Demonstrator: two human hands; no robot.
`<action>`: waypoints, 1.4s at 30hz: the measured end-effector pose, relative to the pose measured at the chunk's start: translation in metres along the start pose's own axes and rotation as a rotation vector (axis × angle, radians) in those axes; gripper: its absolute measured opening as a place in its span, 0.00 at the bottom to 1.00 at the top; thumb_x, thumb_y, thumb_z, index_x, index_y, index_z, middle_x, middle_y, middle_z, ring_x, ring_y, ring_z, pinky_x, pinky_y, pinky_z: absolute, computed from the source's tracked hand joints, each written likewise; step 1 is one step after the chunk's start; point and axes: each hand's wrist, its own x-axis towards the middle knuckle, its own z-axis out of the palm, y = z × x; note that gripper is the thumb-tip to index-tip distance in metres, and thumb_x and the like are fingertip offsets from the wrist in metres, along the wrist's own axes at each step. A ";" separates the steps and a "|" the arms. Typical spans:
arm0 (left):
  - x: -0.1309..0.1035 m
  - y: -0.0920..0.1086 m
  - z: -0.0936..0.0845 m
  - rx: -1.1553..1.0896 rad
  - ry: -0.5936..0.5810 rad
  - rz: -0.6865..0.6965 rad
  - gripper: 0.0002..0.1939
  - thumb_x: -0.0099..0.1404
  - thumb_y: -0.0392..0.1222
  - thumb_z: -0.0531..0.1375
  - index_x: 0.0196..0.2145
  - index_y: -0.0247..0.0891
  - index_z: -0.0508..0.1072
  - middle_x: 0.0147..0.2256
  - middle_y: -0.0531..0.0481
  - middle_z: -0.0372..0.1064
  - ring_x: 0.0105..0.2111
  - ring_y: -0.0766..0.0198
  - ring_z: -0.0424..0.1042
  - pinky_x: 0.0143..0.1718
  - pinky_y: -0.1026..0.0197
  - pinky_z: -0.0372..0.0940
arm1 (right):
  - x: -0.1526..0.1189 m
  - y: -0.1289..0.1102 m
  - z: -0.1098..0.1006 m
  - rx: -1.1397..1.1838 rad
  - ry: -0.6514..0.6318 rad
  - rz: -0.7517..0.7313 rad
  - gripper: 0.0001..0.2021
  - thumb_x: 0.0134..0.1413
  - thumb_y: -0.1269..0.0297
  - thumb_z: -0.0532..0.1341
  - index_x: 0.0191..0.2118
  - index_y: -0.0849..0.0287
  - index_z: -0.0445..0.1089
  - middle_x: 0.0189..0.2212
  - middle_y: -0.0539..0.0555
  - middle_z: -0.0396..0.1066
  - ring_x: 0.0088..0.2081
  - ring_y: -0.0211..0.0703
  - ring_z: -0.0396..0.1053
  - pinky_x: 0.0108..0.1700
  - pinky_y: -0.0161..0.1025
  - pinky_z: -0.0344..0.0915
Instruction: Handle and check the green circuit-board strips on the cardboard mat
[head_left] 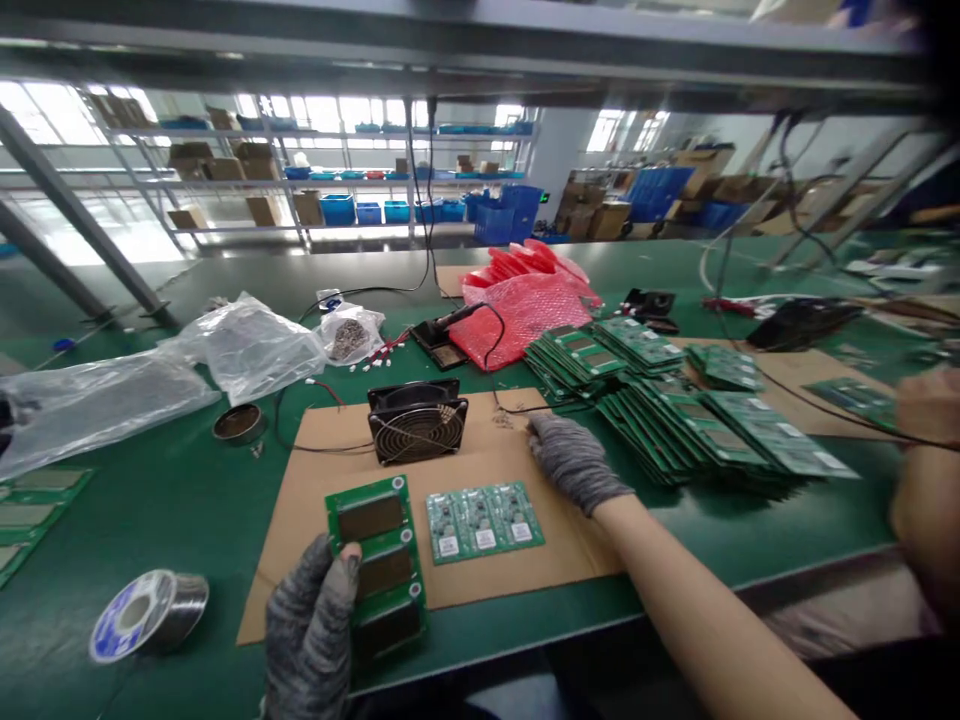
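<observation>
My left hand (315,620), in a grey glove with bare fingertips, grips a green circuit board panel (384,565) with three dark rectangular displays, tilted above the near edge of the cardboard (330,520). My right hand (574,460), gloved too, rests at the cardboard's right side, its fingertips by a small scatter of tiny metal parts (504,418). Its fingers point down and what they pinch, if anything, is too small to tell. Between my hands another green panel (484,522) with white labels lies flat on the cardboard. A black fan (418,424) stands behind it.
Stacked green boards (697,430) lie to the right, near red bubble wrap (517,310). A solder spool (150,612), a round tin (238,424) and clear plastic bags (247,345) are at left. Cables hang over the bench. Another person's arm (926,480) is at far right.
</observation>
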 end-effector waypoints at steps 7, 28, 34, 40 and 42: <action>-0.014 0.005 0.010 0.188 -0.176 0.148 0.20 0.64 0.62 0.61 0.39 0.43 0.81 0.45 0.47 0.80 0.44 0.53 0.79 0.45 0.56 0.77 | -0.086 -0.014 -0.009 0.442 0.010 -0.140 0.23 0.63 0.43 0.55 0.44 0.62 0.69 0.41 0.58 0.70 0.40 0.40 0.69 0.44 0.38 0.69; -0.042 0.003 0.009 0.415 -0.230 0.647 0.26 0.70 0.38 0.60 0.64 0.45 0.65 0.54 0.42 0.74 0.50 0.55 0.78 0.48 0.60 0.76 | -0.136 -0.091 -0.008 0.903 -0.043 -0.251 0.10 0.56 0.59 0.65 0.35 0.62 0.69 0.32 0.51 0.70 0.33 0.32 0.70 0.36 0.27 0.69; -0.045 0.017 0.014 0.414 -0.204 0.669 0.19 0.70 0.38 0.60 0.58 0.42 0.71 0.49 0.42 0.77 0.46 0.56 0.79 0.45 0.61 0.76 | -0.135 -0.093 -0.007 0.893 -0.033 -0.217 0.11 0.55 0.58 0.65 0.35 0.62 0.69 0.32 0.52 0.70 0.33 0.33 0.70 0.36 0.27 0.69; -0.055 0.032 0.029 0.559 -0.020 0.793 0.11 0.66 0.32 0.62 0.44 0.42 0.78 0.43 0.44 0.79 0.44 0.55 0.79 0.47 0.55 0.75 | -0.137 -0.095 -0.007 0.872 0.000 -0.157 0.13 0.54 0.56 0.64 0.35 0.63 0.69 0.31 0.53 0.70 0.31 0.34 0.70 0.33 0.28 0.69; -0.056 0.033 0.033 0.571 0.001 0.848 0.10 0.66 0.32 0.62 0.44 0.41 0.76 0.41 0.44 0.79 0.43 0.55 0.79 0.47 0.55 0.74 | -0.138 -0.096 -0.007 0.868 0.012 -0.143 0.14 0.54 0.55 0.64 0.35 0.64 0.69 0.31 0.53 0.70 0.31 0.34 0.70 0.33 0.28 0.69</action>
